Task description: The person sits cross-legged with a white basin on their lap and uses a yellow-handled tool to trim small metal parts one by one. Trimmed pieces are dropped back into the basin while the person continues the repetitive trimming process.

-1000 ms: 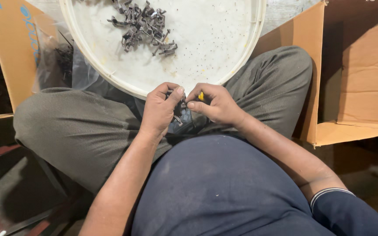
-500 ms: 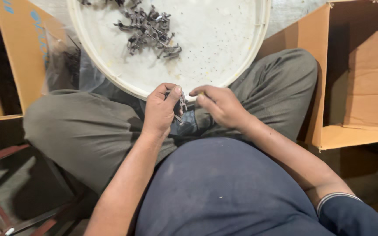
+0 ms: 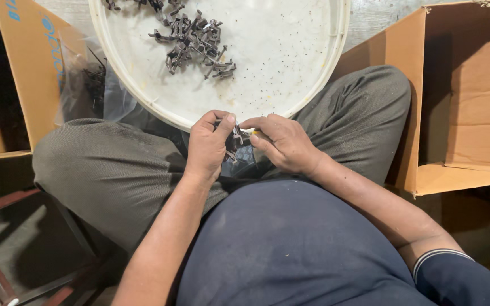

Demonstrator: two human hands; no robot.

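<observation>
Hands meet over the lap: the left hand (image 3: 210, 148) pinches a small dark metal clip (image 3: 235, 139) between thumb and forefinger, while the right hand (image 3: 283, 144), at three o'clock of it, presses its fingertips to the same piece. Compared with a second ago, the hands have lifted a little toward the rim and the yellowish bit by the right fingers is nearly hidden, suggesting the fitting is being finished. Farther out, at twelve o'clock, the white round tray (image 3: 336, 62) holds a heap of clips (image 3: 195, 42); a cardboard box (image 3: 472, 102) stands at two o'clock.
</observation>
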